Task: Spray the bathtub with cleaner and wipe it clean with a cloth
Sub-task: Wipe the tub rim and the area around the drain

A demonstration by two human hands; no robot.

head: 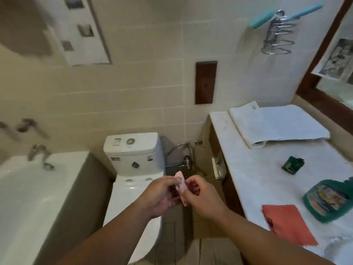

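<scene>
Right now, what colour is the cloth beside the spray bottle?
The cloth is plain coral red, clearest in the head view.

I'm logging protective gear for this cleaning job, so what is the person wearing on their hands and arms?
Both the left hand and the right hand are bare, no gloves. The left forearm and right forearm show no sleeve or cuff up to the frame's edge. No watch or bracelet at either wrist; the blur hides whether there are rings.
</scene>
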